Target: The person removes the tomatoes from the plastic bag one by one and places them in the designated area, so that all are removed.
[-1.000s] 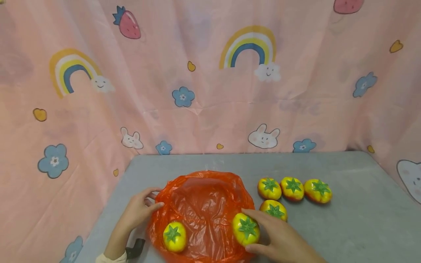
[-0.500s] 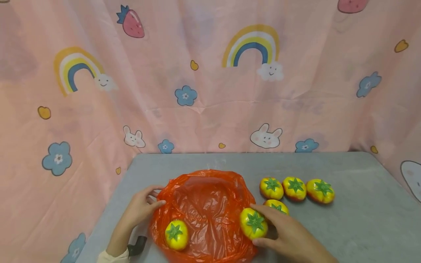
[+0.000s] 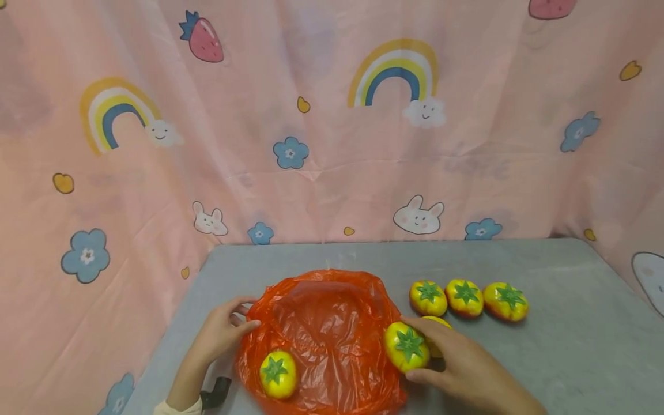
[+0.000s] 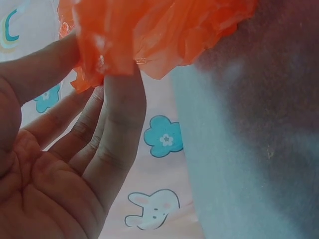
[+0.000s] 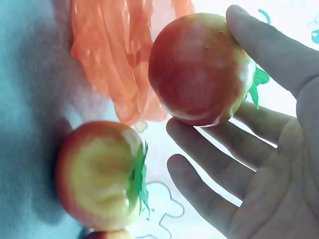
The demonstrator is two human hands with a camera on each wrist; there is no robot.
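My left hand (image 3: 222, 331) pinches the left rim of an orange-red plastic bag (image 3: 332, 323) between thumb and fingers. The left wrist view shows the bag's crumpled edge (image 4: 164, 35) caught there. The bag's mouth is spread wide, and a yellow tomato (image 3: 278, 374) with a green star-shaped top lies inside at the near left. At the bag's right rim my right hand (image 3: 456, 357) grips another tomato (image 3: 407, 347) with thumb and fingers. In the right wrist view this tomato (image 5: 199, 69) looks red underneath and is held above the table.
Several more tomatoes sit right of the bag: one (image 3: 437, 324) partly hidden behind my right hand, and a row with this tomato (image 3: 465, 298) in its middle. A dark object (image 3: 217, 393) shows beside my left wrist. A pink printed curtain (image 3: 321, 127) hangs behind the grey table (image 3: 570, 346).
My right hand has moved right and slightly away from me with its tomato, from over the bag's right side to its rim. The left hand keeps its place on the bag.
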